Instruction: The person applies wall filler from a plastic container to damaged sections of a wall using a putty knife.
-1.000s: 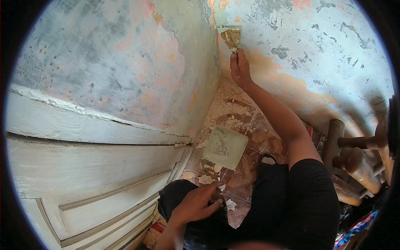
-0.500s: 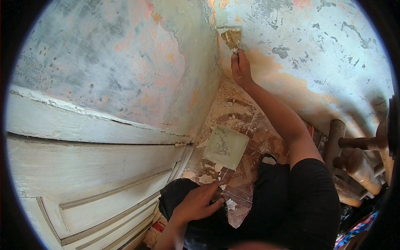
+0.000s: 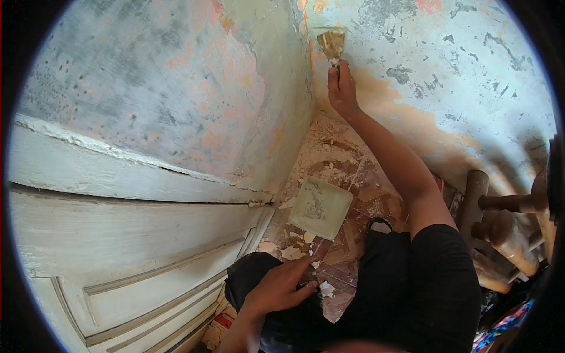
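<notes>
My right hand [image 3: 342, 91] grips a putty-smeared scraper [image 3: 331, 44], its blade against the mottled right wall [image 3: 447, 53] close to the corner with the left wall [image 3: 147, 82]. My left hand [image 3: 281, 285] rests over my black-clad left knee [image 3: 244, 270] with its fingers apart and nothing held. A pale square tile or shallow tray [image 3: 332, 217], streaked with grey, lies on the floor below the corner.
The tiled floor [image 3: 376, 200] is strewn with flakes and powder. A white panelled wooden door or cupboard [image 3: 147, 247] runs along my left side. Wooden furniture with rounded legs [image 3: 506, 232] crowds the right, with multicoloured cloth [image 3: 509, 320] low beside it.
My right hand and the scraper have moved a little upward and slightly right along the wall. My left hand has stayed in place over the knee.
</notes>
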{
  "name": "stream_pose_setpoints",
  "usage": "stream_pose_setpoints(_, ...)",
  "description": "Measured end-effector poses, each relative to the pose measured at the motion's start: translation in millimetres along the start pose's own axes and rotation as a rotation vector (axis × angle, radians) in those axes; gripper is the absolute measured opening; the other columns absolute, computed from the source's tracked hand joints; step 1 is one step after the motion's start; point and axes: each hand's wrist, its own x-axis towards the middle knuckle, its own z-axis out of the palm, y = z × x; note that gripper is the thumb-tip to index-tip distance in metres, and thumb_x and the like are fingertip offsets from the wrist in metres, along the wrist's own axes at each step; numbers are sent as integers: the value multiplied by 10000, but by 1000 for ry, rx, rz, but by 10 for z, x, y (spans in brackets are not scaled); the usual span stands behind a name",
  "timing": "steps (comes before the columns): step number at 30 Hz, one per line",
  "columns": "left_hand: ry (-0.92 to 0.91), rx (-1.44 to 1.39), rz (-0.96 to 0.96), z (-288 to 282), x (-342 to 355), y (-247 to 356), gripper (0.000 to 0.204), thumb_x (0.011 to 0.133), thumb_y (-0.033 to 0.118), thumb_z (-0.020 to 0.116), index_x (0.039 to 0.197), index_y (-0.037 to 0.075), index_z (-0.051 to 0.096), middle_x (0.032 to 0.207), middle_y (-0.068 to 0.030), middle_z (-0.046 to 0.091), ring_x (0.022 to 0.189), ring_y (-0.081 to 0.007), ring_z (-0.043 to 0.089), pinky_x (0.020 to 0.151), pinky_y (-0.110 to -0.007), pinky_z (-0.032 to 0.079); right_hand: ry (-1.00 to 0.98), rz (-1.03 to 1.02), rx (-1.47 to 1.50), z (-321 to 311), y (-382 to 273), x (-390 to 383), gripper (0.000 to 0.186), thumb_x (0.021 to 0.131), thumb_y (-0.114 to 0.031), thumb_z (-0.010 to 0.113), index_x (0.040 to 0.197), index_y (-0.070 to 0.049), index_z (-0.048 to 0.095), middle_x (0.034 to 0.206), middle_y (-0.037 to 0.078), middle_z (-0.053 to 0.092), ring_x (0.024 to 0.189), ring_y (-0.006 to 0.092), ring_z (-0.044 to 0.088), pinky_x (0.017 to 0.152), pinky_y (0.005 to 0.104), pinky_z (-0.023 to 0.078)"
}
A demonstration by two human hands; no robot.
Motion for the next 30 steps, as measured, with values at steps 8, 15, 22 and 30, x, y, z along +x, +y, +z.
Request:
stream_pose_setpoints(8, 23, -1, 24, 12, -24, -13, 543, 857, 248, 600, 1309, 22, 401, 998, -237, 597, 921, -404, 591, 786, -445, 475, -36, -30, -86, -2, 105, -157, 237, 959, -144, 455, 1103, 43, 431, 855, 285, 551, 792, 449, 550, 672, 488, 416)
stream_pose_setpoints(15, -44, -12, -38, -28, 11, 85, 534, 864, 201, 610, 1326, 22, 413, 1081, -211, 595, 941, -352, 606, 822, -408, 474, 65, -166, -91, 3, 76, 62, 201, 954, -148, 460, 1046, 30, 438, 813, 261, 534, 753, 442, 537, 658, 483, 410)
stream_pose_setpoints(22, -14, 14, -10, -24, -21, 31, 553, 855, 187, 615, 1338, 26, 399, 1063, -211, 599, 928, -351, 605, 816, -409, 471, -27, -2, -44, -27, 66, -165, 193, 943, -137, 468, 1026, 36, 443, 783, 259, 526, 745, 433, 535, 652, 479, 402)
stream_pose_setpoints(30, -44, -43, -32, -42, 16, 69, 556, 845, 174, 616, 1336, 29, 400, 1068, -211, 594, 931, -366, 598, 809, -418, 470, 7, 15, -14, -95, 80, -51, 162, 936, -134, 479, 1014, 7, 459, 654, 201, 501, 577, 338, 494, 574, 403, 398)
